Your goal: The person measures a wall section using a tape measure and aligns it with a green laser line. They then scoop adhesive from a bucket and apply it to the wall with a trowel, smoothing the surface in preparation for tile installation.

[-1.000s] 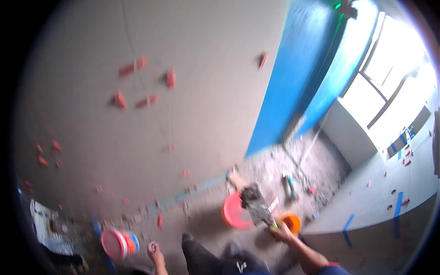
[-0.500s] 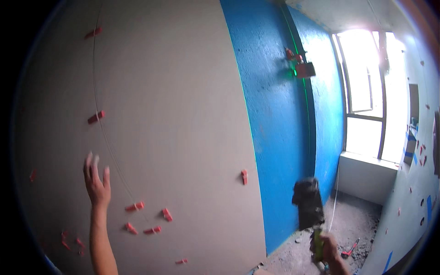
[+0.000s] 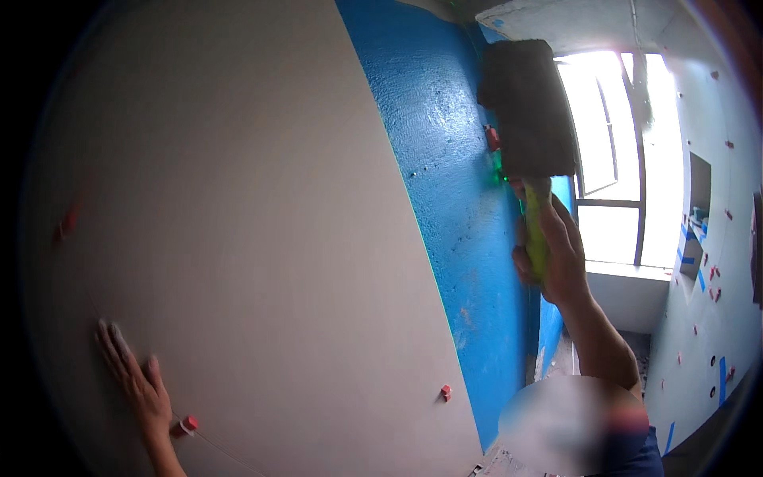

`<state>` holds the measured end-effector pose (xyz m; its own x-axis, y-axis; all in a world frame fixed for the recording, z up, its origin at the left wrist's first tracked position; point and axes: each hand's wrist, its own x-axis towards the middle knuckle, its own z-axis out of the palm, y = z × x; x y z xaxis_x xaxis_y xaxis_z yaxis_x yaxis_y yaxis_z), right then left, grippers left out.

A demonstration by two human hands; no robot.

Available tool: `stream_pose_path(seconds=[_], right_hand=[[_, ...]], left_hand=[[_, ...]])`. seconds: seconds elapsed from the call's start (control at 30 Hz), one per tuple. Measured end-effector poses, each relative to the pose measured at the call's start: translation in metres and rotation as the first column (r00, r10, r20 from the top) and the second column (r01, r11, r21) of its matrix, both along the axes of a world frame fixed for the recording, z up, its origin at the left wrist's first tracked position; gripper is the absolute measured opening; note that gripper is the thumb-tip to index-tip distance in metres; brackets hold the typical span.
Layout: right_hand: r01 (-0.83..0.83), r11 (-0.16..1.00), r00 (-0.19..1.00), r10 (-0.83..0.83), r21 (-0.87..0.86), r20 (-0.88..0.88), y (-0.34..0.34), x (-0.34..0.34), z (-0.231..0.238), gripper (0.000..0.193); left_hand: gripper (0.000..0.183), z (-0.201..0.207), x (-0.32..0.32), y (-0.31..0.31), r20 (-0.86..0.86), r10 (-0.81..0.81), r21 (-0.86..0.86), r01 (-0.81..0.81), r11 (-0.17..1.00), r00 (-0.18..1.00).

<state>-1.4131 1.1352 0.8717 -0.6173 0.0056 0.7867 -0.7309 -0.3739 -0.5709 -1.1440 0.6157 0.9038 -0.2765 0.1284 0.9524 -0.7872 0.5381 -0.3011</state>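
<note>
Against the big beige wall panel (image 3: 270, 238), my left hand (image 3: 135, 381) lies flat with its fingers stretched out. A red wedge (image 3: 188, 424) with a pale clip sits on the panel beside that wrist. My right hand (image 3: 556, 254) is raised high, wrapped round the yellow-green handle of a mallet-like tool (image 3: 526, 107) with a dark, blocky head. The head stands upright above the fist, in front of the blue wall and window. Behind it, a small red device (image 3: 493, 139) with a green light is partly hidden.
Rough blue wall (image 3: 445, 199) borders the panel, with a green line along the seam. Another red wedge (image 3: 447, 393) sits near that edge. A bright window (image 3: 608, 159) is beyond. The right wall (image 3: 675, 334) carries blue tape and red wedges. A blurred patch (image 3: 556, 425) covers the lower right.
My right hand has swung the mallet-like tool up from low near the floor. My left hand has shifted left and down and now lies flat on the panel. The view has shifted.
</note>
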Motion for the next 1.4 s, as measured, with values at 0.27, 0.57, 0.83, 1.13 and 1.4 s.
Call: stream_pose_path(seconds=[0.27, 0.57, 0.83, 1.13, 1.4], right_hand=[[-0.016, 0.991, 1.0, 0.013, -0.136, -0.026, -0.04, -0.054, 0.099, 0.04], [0.205, 0.97, 0.955, -0.228, -0.132, -0.189, -0.089, -0.112, 0.307, 0.045], [0.443, 0.883, 0.876, -0.39, 0.155, -0.284, -0.142, -0.214, 0.426, 0.05], [0.756, 0.593, 0.621, -0.52, 0.276, -0.586, -0.163, -0.234, 0.43, 0.042], [0.636, 0.75, 0.669, -0.416, 0.184, -0.615, -0.175, -0.259, 0.448, 0.036]], left_hand=[[0.075, 0.01, 0.005, 0.029, 0.104, 0.078, 0.157, -0.093, 0.983, 0.992], [0.09, 0.027, 0.012, 0.074, 0.162, 0.059, 0.48, -0.131, 0.867, 0.985], [0.095, 0.028, 0.0, 0.083, 0.146, 0.052, 0.538, -0.124, 0.834, 0.988], [0.089, 0.026, 0.001, 0.075, 0.118, 0.016, 0.508, -0.074, 0.858, 0.993], [0.087, 0.025, -0.001, 0.077, 0.144, 0.089, 0.481, -0.148, 0.864, 0.986]])
